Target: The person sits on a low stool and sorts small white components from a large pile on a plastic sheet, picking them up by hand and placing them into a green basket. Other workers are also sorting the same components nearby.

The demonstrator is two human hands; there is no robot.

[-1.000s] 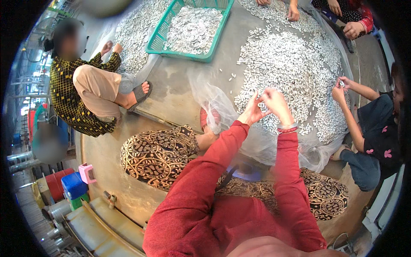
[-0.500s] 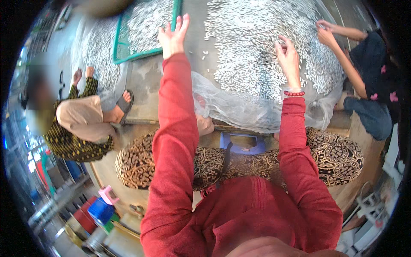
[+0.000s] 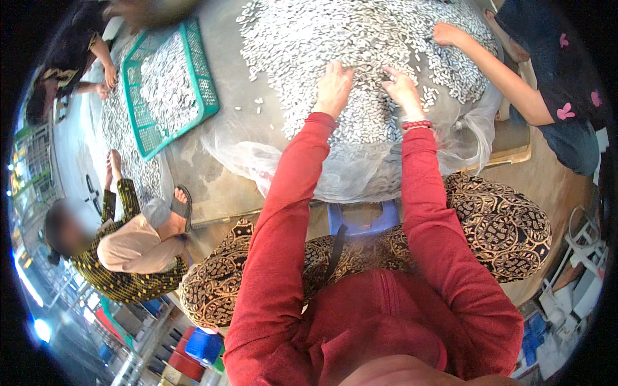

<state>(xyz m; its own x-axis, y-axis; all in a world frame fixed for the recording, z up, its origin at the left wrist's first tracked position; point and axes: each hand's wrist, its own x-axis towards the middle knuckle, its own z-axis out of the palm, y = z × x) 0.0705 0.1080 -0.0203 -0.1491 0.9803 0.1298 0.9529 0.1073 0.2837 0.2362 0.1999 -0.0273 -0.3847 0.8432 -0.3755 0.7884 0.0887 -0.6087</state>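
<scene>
A broad heap of small, pale, oblong pieces with grey marks [image 3: 290,38] spreads in front of me; I cannot tell their exact kind. My left hand [image 3: 334,88] rests on the near middle of it, fingers bent a little and tips apart. A short way to its right, my right hand [image 3: 402,89] reaches into the same pieces, its thumb and forefinger apart. Neither hand shows a piece in it, though the undersides of the fingers are hidden. Thin translucent sheeting [image 3: 351,177] lies bunched along the heap's near edge, under my forearms.
To the left stands a green plastic basket [image 3: 209,96] of the same pieces, with another spread beyond it. A co-worker's hand [image 3: 449,35] is over the heap at right. Other people sit at left. A blue plastic stool [image 3: 373,219] lies below the sheeting.
My left hand has come away from the basket's side onto the heap, beside my right hand. The view has shifted left, and the co-worker's arm at right now reaches over the heap.
</scene>
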